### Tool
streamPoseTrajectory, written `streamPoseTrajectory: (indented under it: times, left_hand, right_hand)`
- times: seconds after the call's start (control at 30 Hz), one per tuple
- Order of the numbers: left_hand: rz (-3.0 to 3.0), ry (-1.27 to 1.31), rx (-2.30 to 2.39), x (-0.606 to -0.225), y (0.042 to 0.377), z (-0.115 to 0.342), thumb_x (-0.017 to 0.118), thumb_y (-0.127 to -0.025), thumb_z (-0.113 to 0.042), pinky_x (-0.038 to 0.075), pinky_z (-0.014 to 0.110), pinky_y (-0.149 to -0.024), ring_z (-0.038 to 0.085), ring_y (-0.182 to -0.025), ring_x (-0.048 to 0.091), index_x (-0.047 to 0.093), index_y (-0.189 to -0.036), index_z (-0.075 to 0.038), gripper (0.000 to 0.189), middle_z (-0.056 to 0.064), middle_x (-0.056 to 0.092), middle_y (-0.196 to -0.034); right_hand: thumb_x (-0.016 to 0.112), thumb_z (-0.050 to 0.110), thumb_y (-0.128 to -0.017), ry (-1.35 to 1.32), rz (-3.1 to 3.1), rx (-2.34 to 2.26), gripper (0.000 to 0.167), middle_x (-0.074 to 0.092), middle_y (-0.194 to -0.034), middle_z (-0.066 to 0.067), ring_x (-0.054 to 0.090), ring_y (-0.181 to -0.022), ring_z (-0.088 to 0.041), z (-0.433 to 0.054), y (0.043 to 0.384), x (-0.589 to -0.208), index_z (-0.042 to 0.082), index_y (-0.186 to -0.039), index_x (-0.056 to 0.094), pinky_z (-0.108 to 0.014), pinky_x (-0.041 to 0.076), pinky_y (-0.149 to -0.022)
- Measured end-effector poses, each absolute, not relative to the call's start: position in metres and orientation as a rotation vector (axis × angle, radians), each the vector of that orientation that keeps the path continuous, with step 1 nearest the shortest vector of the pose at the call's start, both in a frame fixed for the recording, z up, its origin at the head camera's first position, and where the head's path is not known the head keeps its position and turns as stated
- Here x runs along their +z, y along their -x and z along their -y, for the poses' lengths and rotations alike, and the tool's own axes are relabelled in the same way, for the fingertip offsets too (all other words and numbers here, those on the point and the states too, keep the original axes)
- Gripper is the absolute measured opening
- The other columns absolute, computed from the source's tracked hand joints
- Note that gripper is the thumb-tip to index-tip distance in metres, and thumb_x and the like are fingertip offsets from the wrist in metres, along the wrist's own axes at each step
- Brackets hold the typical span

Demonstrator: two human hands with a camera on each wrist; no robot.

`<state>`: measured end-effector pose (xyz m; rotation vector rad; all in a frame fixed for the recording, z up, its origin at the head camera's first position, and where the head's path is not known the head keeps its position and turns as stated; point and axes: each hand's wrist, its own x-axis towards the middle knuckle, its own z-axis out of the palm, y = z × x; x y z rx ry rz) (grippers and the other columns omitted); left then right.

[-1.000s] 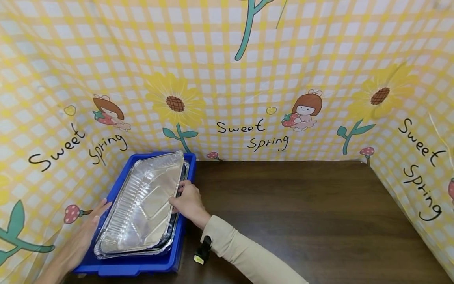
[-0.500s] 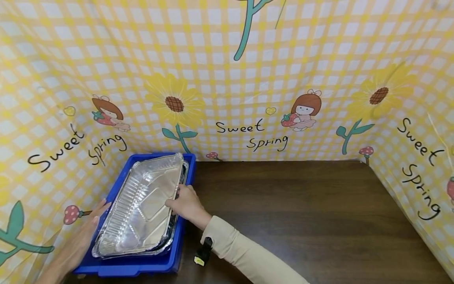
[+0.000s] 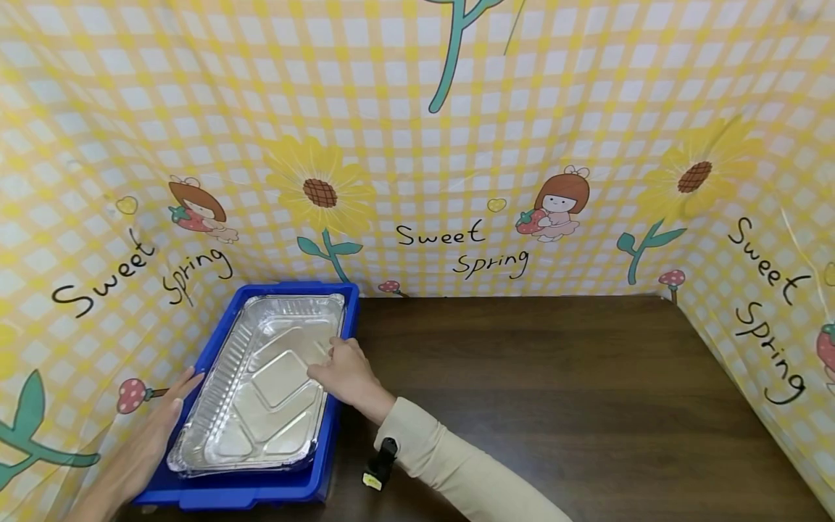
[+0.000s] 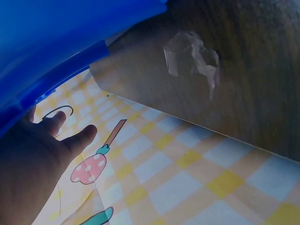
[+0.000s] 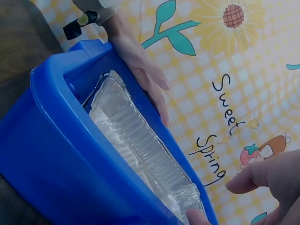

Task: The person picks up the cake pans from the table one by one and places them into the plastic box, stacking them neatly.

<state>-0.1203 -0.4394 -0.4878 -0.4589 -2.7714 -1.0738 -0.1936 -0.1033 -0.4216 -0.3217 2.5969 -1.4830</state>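
Observation:
A rectangular foil tray (image 3: 280,380) with a ribbed wall and a raised diamond pattern on its floor lies level inside a blue plastic bin (image 3: 218,496). My right hand (image 3: 352,373) is over the tray's right edge. In the right wrist view, the thumb and a finger of that right hand (image 5: 276,187) stand apart, with no foil between them. My left hand (image 3: 146,435) rests along the bin's left side, fingers extended. From the left wrist view, the left hand (image 4: 42,150) is beside the bin's blue wall (image 4: 70,33), its fingertips partly hidden behind it.
The bin stands at the left of a dark wooden table (image 3: 554,406). A yellow checked cloth (image 3: 417,145) with printed flowers and lettering rises behind and along both sides. A crumpled clear plastic piece (image 4: 194,56) shows against the wood. A black wrist device (image 3: 381,464) hangs at the right sleeve.
The foil tray's right side, tilted up in my right hand's grip before, has come down flat into the bin. The right hand has let go of it. My left hand has stayed put.

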Motion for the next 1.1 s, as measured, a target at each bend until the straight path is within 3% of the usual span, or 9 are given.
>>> streamPoseTrajectory:
  times: [0.33,0.57,0.77,0.83,0.93,1.0,1.07,1.1]
  left_hand:
    - [2.798,0.451,-1.074,-0.487,0.122,0.439,0.021,-0.117,-0.014,-0.002,0.009,-0.108,-0.009,-0.147,0.003,0.025,-0.168,-0.004,0.051,0.017,0.005,-0.176]
    - [2.846,0.409,-1.027,-0.486,0.122,0.438,0.024,-0.118,-0.018,-0.002,0.006,-0.105,-0.010,-0.148,-0.001,0.025,-0.167,-0.001,0.052,0.027,0.007,-0.174]
    - [2.881,0.388,-1.001,-0.486,0.123,0.438,0.031,-0.117,-0.019,0.004,0.000,-0.098,-0.012,-0.146,0.000,0.022,-0.168,-0.001,0.054,0.028,0.007,-0.174]
    - [2.891,0.386,-1.012,-0.485,0.122,0.438,0.033,-0.117,-0.019,-0.002,0.009,-0.108,-0.011,-0.147,-0.003,0.020,-0.168,-0.001,0.055,0.029,0.006,-0.173]
    - [2.929,0.355,-1.080,-0.481,0.124,0.438,0.034,-0.117,-0.022,-0.007,0.045,-0.125,0.013,-0.157,-0.008,0.013,-0.169,-0.002,0.059,0.032,0.001,-0.173]
    - [2.961,0.326,-1.131,-0.476,0.125,0.437,0.035,-0.117,-0.024,-0.005,0.073,-0.118,0.036,-0.159,-0.008,0.009,-0.169,-0.003,0.062,0.033,-0.002,-0.172]
    - [2.991,0.300,-1.168,-0.471,0.127,0.436,0.034,-0.118,-0.027,0.002,0.085,-0.108,0.057,-0.154,-0.005,0.006,-0.169,-0.002,0.064,0.034,-0.005,-0.172]
    - [3.002,0.292,-1.173,-0.470,0.128,0.436,0.034,-0.118,-0.028,0.004,0.087,-0.106,0.062,-0.152,-0.003,0.005,-0.169,-0.001,0.065,0.034,-0.006,-0.171]
  right_hand:
    - [0.073,0.012,-0.082,0.282,-2.475,-1.624,0.065,0.059,-0.103,-0.007,0.061,-0.088,-0.016,0.096,0.195,-0.419,-0.006,-0.144,0.059,-0.025,0.052,-0.081]
    - [0.071,0.005,-0.085,0.290,-2.341,-1.755,0.062,0.057,-0.107,-0.014,0.069,-0.069,-0.019,0.086,0.197,-0.423,-0.009,-0.144,0.056,-0.026,0.059,-0.066]
    - [0.071,0.001,-0.089,0.260,-2.244,-1.838,0.062,0.058,-0.116,-0.018,0.068,-0.071,-0.019,0.075,0.199,-0.425,-0.011,-0.147,0.051,-0.030,0.061,-0.059]
    - [0.070,0.001,-0.090,0.271,-2.230,-1.844,0.062,0.057,-0.117,-0.018,0.068,-0.075,-0.019,0.071,0.200,-0.425,-0.012,-0.147,0.050,-0.029,0.061,-0.060]
    - [0.069,0.001,-0.090,0.281,-2.220,-1.846,0.062,0.056,-0.118,-0.017,0.066,-0.082,-0.017,0.065,0.200,-0.426,-0.011,-0.147,0.050,-0.030,0.061,-0.061]
    - [0.068,0.002,-0.089,0.281,-2.220,-1.847,0.062,0.057,-0.119,-0.017,0.066,-0.086,-0.017,0.062,0.200,-0.426,-0.011,-0.147,0.050,-0.031,0.062,-0.063]
    - [0.068,0.003,-0.089,0.275,-2.226,-1.842,0.061,0.057,-0.121,-0.018,0.064,-0.089,-0.016,0.058,0.200,-0.425,-0.010,-0.147,0.051,-0.033,0.062,-0.065]
    - [0.068,0.003,-0.089,0.274,-2.229,-1.839,0.061,0.057,-0.122,-0.019,0.064,-0.090,-0.016,0.057,0.200,-0.425,-0.009,-0.147,0.051,-0.034,0.063,-0.066]
